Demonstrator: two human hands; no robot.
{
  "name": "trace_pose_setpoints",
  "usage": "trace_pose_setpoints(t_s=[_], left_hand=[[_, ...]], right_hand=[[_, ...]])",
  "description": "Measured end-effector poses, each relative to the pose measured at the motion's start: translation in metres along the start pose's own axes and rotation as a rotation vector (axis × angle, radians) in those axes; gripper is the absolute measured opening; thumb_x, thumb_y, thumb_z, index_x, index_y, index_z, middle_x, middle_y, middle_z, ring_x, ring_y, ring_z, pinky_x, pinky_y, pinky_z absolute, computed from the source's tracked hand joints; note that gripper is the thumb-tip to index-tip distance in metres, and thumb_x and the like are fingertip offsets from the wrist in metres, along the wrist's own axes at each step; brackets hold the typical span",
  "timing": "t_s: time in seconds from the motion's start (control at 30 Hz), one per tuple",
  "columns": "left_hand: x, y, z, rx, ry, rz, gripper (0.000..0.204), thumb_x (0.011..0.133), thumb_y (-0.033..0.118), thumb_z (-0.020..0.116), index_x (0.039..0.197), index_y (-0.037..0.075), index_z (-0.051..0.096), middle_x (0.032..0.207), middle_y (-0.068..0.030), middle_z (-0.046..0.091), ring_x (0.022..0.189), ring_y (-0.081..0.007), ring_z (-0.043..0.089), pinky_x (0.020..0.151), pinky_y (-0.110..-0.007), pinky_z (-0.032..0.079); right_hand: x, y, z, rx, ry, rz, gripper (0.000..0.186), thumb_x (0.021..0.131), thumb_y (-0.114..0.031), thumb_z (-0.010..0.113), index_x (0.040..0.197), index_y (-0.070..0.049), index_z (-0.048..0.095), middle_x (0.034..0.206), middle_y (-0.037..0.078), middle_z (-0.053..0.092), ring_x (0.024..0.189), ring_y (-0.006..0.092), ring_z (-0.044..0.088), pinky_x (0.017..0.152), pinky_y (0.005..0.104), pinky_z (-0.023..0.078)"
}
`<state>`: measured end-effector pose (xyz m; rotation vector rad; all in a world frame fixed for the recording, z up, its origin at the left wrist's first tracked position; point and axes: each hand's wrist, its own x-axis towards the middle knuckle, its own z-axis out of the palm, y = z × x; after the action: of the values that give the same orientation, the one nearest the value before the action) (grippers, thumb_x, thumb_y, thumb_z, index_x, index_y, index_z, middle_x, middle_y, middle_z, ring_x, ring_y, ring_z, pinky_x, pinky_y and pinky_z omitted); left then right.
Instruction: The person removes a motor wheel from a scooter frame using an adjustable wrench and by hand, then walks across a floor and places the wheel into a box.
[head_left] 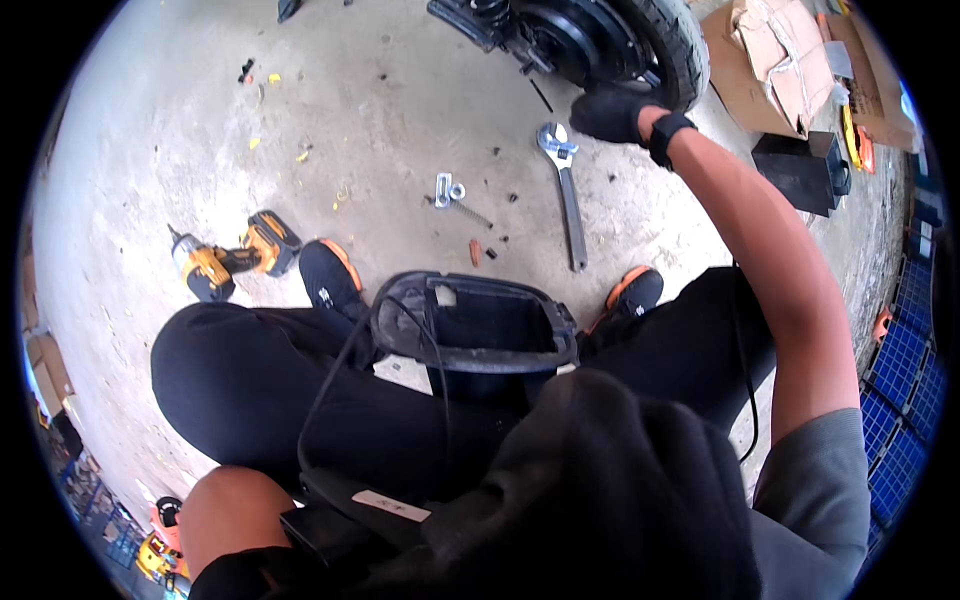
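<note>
Dark fabric [640, 480] fills the foreground above a black open-topped housing [400, 335], set between the person's shoes [330, 280], its shadowed interior showing one small pale patch. At upper right, a cardboard box [765, 85] stands with its flaps folded over, near a black case [798, 172]; their contents are hidden. Scuffed concrete floor [390, 120] holds a yellow-and-black cordless drill [228, 262], an adjustable wrench [568, 195] and small metal fittings [443, 190], with blue gridded panels [905, 350] along the right edge. Beyond the wrench, a black-gloved right hand [610, 115] reaches the lower side of a tyred wheel [685, 55]; whether its fingers grip anything cannot be told. The left hand is hidden.
</note>
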<state>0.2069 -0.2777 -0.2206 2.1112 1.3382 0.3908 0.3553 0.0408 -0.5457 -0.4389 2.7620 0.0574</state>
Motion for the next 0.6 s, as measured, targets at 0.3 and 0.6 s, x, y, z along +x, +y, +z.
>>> trace_pose_setpoints(t_s=[0.3, 0.6], left_hand=[[-0.030, -0.004, 0.006, 0.074, 0.017, -0.009, 0.028, 0.089, 0.019, 0.057, 0.109, 0.000, 0.063, 0.108, -0.0114, 0.063, 0.096, -0.0247, 0.062, 0.084, -0.035, 0.051], [0.000, -0.080, -0.028, 0.260, 0.088, 0.021, 0.029, 0.094, 0.021, 0.054, 0.112, 0.000, 0.062, 0.113, -0.0101, 0.064, 0.098, -0.0239, 0.062, 0.087, -0.034, 0.050]], right_hand=[[0.103, -0.060, -0.031, 1.741, 0.485, 1.066, 0.027, 0.092, -0.020, 0.050, 0.104, 0.001, 0.060, 0.088, 0.015, 0.069, 0.066, 0.0221, 0.066, 0.060, 0.0329, 0.055], [0.085, -0.052, 0.041, 1.723, 0.897, 1.291, 0.023, 0.093, -0.020, 0.051, 0.095, 0.000, 0.062, 0.075, 0.014, 0.068, 0.059, 0.0213, 0.064, 0.050, 0.0328, 0.052]])
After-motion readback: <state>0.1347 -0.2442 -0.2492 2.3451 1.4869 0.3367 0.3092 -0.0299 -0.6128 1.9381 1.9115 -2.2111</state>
